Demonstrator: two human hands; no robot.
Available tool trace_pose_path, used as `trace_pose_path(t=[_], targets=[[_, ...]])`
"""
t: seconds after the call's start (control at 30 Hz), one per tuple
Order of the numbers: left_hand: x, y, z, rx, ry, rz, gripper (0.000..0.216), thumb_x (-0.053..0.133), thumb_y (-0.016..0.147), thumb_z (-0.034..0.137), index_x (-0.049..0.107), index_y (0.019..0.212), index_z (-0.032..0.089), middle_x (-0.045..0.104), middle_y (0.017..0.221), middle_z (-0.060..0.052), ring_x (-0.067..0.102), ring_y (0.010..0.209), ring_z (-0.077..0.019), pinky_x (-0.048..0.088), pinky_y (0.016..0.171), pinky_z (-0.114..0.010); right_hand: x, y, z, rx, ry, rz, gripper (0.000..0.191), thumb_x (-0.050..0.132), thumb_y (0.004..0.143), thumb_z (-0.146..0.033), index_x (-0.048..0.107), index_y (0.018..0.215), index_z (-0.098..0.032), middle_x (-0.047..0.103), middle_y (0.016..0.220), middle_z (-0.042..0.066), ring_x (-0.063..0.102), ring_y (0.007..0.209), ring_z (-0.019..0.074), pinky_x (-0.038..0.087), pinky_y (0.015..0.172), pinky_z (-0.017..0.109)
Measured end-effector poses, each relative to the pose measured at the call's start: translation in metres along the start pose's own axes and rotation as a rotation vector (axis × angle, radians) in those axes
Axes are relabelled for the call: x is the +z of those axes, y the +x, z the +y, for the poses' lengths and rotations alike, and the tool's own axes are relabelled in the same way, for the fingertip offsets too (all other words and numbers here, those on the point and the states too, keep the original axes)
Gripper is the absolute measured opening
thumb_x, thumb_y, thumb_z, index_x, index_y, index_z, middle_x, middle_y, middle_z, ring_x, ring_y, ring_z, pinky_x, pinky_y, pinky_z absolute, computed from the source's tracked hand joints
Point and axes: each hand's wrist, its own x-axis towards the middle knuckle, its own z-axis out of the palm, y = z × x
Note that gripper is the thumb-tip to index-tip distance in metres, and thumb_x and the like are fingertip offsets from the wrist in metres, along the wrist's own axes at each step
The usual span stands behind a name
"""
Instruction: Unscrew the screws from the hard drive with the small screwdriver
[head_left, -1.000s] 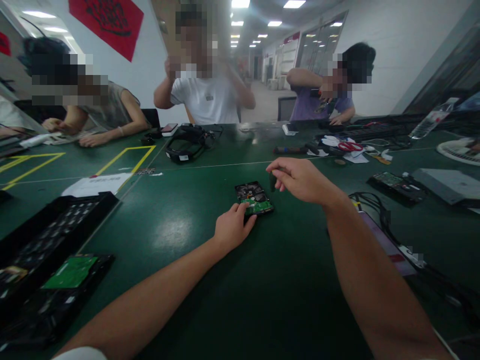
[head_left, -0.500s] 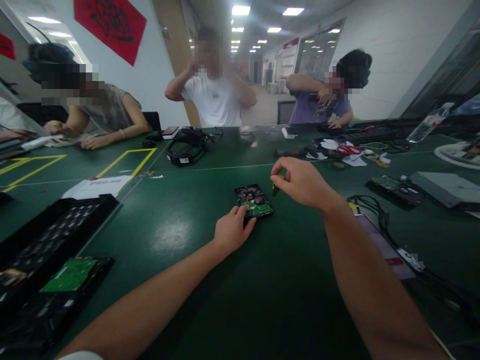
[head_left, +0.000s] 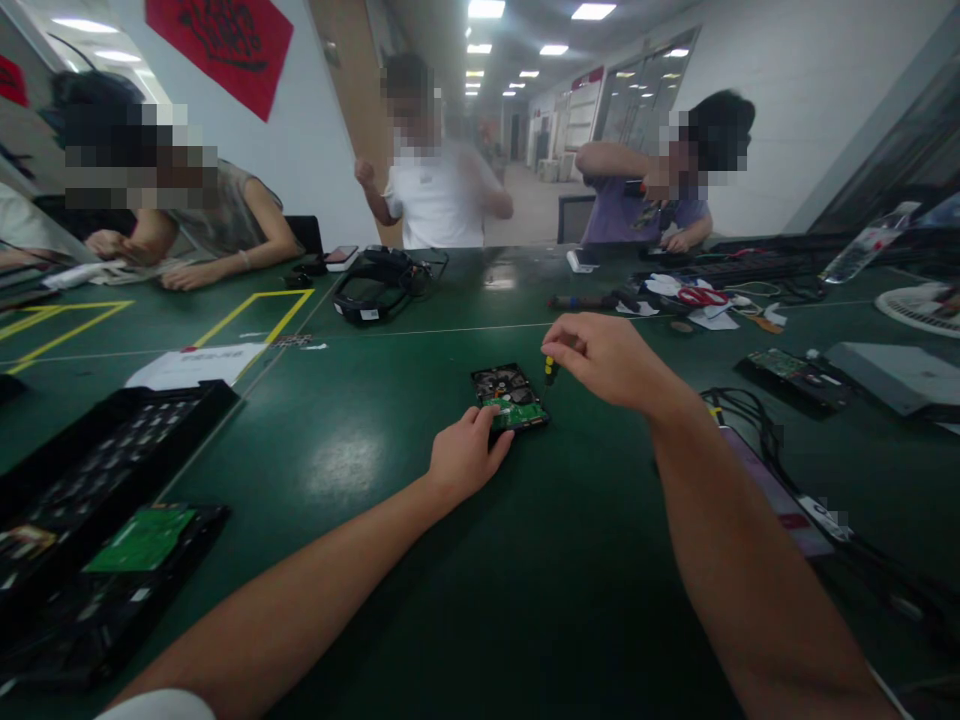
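A hard drive (head_left: 511, 385) lies on the green table in front of me, its dark metal body and green circuit board facing up. My left hand (head_left: 469, 455) grips its near left corner, fingers over the board and thumb along the near edge. Just right of the drive, my right hand (head_left: 596, 358) pinches a small screwdriver (head_left: 551, 372) with a yellow and dark handle. It points down, its thin tip close to the drive's right edge; whether it touches is too small to tell.
Black trays (head_left: 112, 450) and another green circuit board (head_left: 142, 538) lie at left. At right are a phone (head_left: 769, 480) with cables, another hard drive (head_left: 795, 378) and a grey box (head_left: 896, 378). A black headset (head_left: 375, 290) lies farther back. Several people sit across the table.
My right hand has shifted the screwdriver slightly, so more of its yellow handle shows. The left hand stays on the hard drive. The person opposite has lowered their arms.
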Motion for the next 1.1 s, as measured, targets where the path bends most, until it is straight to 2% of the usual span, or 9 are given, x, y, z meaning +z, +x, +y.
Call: trace_pose_path(t=[0.13, 0.3, 0.43, 0.63, 0.77, 0.9, 1.1], targets=[[-0.0018, -0.0003, 0.0013, 0.002, -0.005, -0.003, 0.048, 0.050, 0.109, 0.054, 0.057, 0.146, 0.024, 0.070, 0.130, -0.010, 0.074, 0.102, -0.0262, 0.056, 0.078, -0.035, 0.0005, -0.0009, -0.0010, 0.051, -0.051, 0.041, 0.013, 0.069, 0.094, -0.029, 0.070, 0.086, -0.019, 0.072, 0.078, 0.004, 0.063, 0.073, 0.0191, 0.041, 0.073, 0.032], [-0.0016, -0.0003, 0.0016, 0.003, -0.002, -0.007, 0.048, 0.050, 0.109, 0.053, 0.056, 0.146, 0.024, 0.070, 0.130, -0.009, 0.074, 0.102, -0.0262, 0.056, 0.078, -0.036, -0.0010, -0.0016, -0.0034, 0.059, -0.012, 0.006, 0.011, 0.066, 0.095, -0.028, 0.071, 0.092, -0.019, 0.071, 0.074, 0.002, 0.062, 0.069, 0.0179, 0.039, 0.070, 0.031], [-0.0028, -0.0007, 0.0022, 0.003, -0.008, -0.005, 0.048, 0.050, 0.109, 0.053, 0.057, 0.146, 0.023, 0.070, 0.130, -0.009, 0.074, 0.103, -0.0258, 0.056, 0.079, -0.035, -0.0001, -0.0019, -0.0031, 0.068, 0.118, -0.038, 0.017, 0.061, 0.101, -0.032, 0.071, 0.095, -0.020, 0.072, 0.075, 0.002, 0.066, 0.069, 0.0174, 0.043, 0.070, 0.030], [-0.0051, -0.0007, 0.0023, 0.001, -0.011, -0.022, 0.048, 0.050, 0.108, 0.053, 0.056, 0.146, 0.023, 0.070, 0.130, -0.009, 0.074, 0.103, -0.0258, 0.056, 0.079, -0.035, -0.0008, -0.0025, -0.0006, 0.094, 0.262, -0.127, 0.026, 0.049, 0.102, -0.019, 0.072, 0.113, -0.019, 0.073, 0.076, 0.002, 0.070, 0.068, 0.0167, 0.051, 0.070, 0.029], [-0.0032, -0.0003, 0.0017, -0.010, -0.008, -0.026, 0.049, 0.052, 0.108, 0.053, 0.055, 0.147, 0.025, 0.069, 0.132, -0.010, 0.074, 0.104, -0.0252, 0.056, 0.079, -0.034, -0.0043, -0.0025, -0.0004, 0.076, 0.119, -0.076, 0.018, 0.059, 0.100, -0.027, 0.076, 0.101, -0.020, 0.076, 0.081, 0.003, 0.067, 0.071, 0.0174, 0.047, 0.071, 0.030], [-0.0031, -0.0006, 0.0023, -0.005, -0.009, -0.011, 0.048, 0.050, 0.109, 0.053, 0.057, 0.146, 0.024, 0.069, 0.130, -0.010, 0.074, 0.103, -0.0258, 0.056, 0.080, -0.035, -0.0023, -0.0016, 0.0000, 0.098, -0.016, 0.003, 0.017, 0.070, 0.095, -0.034, 0.073, 0.086, -0.019, 0.073, 0.080, 0.004, 0.063, 0.073, 0.0189, 0.042, 0.072, 0.032], [-0.0037, -0.0014, 0.0033, -0.002, -0.004, -0.011, 0.048, 0.050, 0.109, 0.053, 0.057, 0.146, 0.023, 0.069, 0.131, -0.011, 0.074, 0.103, -0.0261, 0.056, 0.079, -0.035, 0.0030, -0.0003, -0.0014, 0.047, -0.033, 0.003, 0.013, 0.068, 0.096, -0.030, 0.072, 0.090, -0.019, 0.074, 0.084, 0.004, 0.062, 0.074, 0.0183, 0.039, 0.072, 0.031]])
